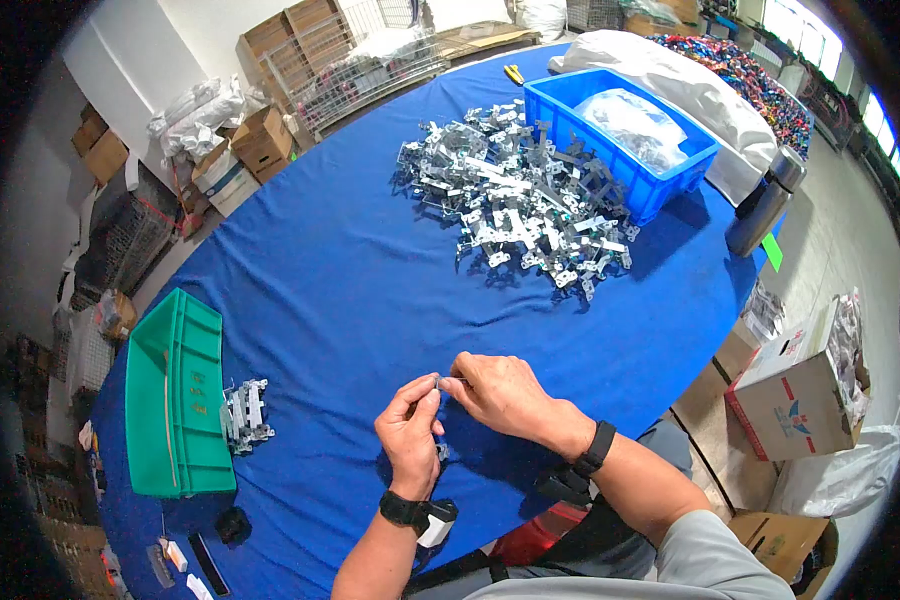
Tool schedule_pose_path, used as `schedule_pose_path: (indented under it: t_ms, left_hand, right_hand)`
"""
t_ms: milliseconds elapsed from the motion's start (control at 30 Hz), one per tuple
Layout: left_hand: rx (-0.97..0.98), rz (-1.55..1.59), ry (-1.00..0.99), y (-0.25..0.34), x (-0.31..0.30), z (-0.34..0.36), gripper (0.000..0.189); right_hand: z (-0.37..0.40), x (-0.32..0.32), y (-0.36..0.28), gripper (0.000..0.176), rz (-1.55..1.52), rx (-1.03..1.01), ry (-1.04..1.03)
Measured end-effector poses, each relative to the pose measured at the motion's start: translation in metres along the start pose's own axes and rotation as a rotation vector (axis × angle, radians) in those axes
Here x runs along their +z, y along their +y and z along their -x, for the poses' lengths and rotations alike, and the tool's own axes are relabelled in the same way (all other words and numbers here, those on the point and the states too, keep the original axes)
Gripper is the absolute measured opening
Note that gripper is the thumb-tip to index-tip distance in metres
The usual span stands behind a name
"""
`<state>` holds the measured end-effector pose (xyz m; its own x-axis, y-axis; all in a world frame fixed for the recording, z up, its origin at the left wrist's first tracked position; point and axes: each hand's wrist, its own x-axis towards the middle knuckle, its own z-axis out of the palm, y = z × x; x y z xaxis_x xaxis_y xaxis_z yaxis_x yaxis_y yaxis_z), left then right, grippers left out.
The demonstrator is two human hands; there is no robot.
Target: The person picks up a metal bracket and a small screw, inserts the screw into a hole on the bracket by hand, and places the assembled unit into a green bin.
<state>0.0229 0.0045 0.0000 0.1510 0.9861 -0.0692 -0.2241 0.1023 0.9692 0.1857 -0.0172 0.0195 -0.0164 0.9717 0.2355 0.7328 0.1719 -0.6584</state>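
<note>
Where the cloth point(350, 290) lies nearest the person, left hand point(410, 435) and right hand point(500, 395) together pinch one small part point(440, 382) in closed fingertips; one blue bin point(570, 125), one green bin point(175, 395); one big heap point(515, 195), one small stack point(245, 412).

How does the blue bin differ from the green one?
The blue bin sits far right, beside a big heap of metal brackets, holding clear bags; the green bin sits near left, beside a small bracket stack, contents unclear. Both are plastic crates on the blue cloth.
</note>
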Motion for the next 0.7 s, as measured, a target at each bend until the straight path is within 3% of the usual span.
schedule_pose_path:
  t_ms: [167, 267, 433, 533, 700]
  left_hand:
    - [0.0, -0.022, 0.0, 0.0001, 0.0008, 0.0002, 0.016]
    - [-0.002, -0.017, 0.0, 0.0, 0.0002, 0.0004, 0.016]
    - [0.009, 0.001, 0.009, -0.0009, 0.0002, 0.0006, 0.016]
    - [-0.007, -0.006, 0.001, 0.0012, 0.0006, 0.0005, 0.016]
    - [-0.025, 0.008, 0.003, -0.0006, -0.0013, -0.0003, 0.016]
  right_hand:
    - [-0.0008, 0.0029, 0.0039, 0.025, 0.029, 0.036, -0.025]
    - [-0.0004, 0.0043, 0.0035, 0.028, -0.104, -0.025, 0.085]
    - [-0.0011, -0.0009, 0.0033, 0.024, 0.077, 0.059, -0.109]
    - [-0.0003, 0.0054, 0.0064, 0.025, -0.062, 0.002, 0.04]
    - [-0.0003, -0.0018, 0.003, 0.025, -0.021, 0.042, -0.032]
